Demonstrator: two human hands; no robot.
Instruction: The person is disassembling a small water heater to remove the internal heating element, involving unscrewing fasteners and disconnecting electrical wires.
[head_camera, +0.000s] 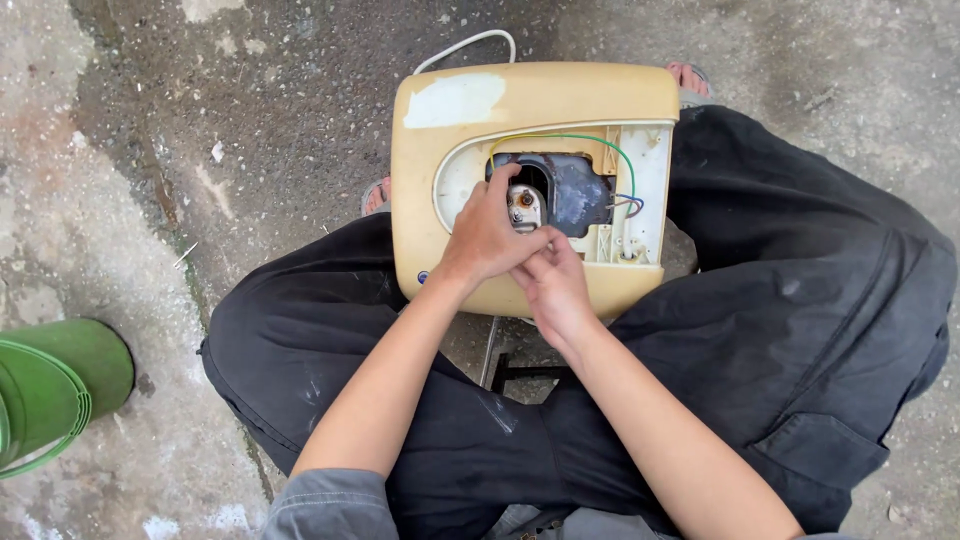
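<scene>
Rough concrete floor, stained and gritty; green bucket well off to my left. I sit low, knees apart in black trousers, and a yellowed plastic heater casing stands between them, its long axis running left to right, open face turned up at me, white cord trailing away behind.

Inside the opening: a dark blue housing with a small round brass-centred fitting, green wire arcing above. That fitting lies just beyond my fingers, straight ahead.

My left hand is nearer, fingers curled narrow, tips at the fitting's edge. My right hand sits just below, touching the left, fingers pinched close; whether they hold anything I cannot tell.
</scene>
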